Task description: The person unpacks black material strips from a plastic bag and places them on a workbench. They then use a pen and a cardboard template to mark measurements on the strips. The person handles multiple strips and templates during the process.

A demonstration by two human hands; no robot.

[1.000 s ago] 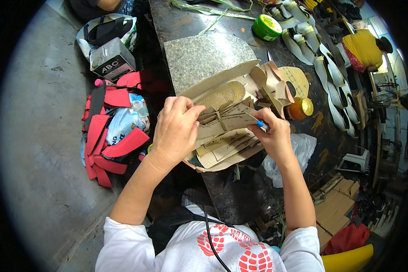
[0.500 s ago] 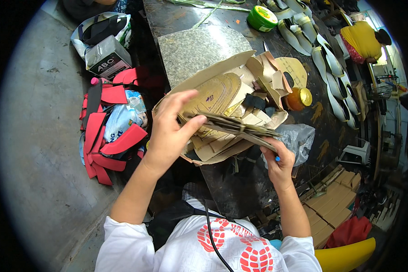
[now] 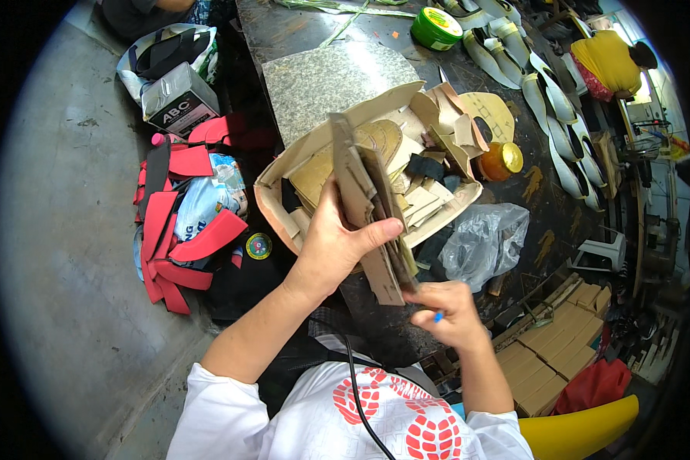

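Observation:
My left hand (image 3: 331,244) is closed round a stack of flat cardboard pieces (image 3: 350,172), its thumb pressed across the near face. The stack stands steeply tilted over a shallow, rough-edged cardboard box (image 3: 274,165). At the stack's lower end my right hand (image 3: 456,314) has its fingers curled, with a small blue end (image 3: 438,316) of something poking out. The rest of that thing is hidden. Inside the box lie loose cardboard scraps (image 3: 429,203), a stitched tan sole-shaped piece (image 3: 312,182) and dark scraps (image 3: 425,167).
Beside the box are a clear plastic bag (image 3: 487,241) and an orange jar (image 3: 498,162). Behind it lies a speckled slab (image 3: 333,84); a green tub (image 3: 435,29) and pale shoe parts (image 3: 563,146) stand farther right. Red strips (image 3: 161,238) lie left. A person in yellow (image 3: 607,63) is far right.
The cardboard stack has swung from nearly level to steeply tilted. My left hand now grips its middle; my right hand has moved down and nearer to me, to the stack's lower end.

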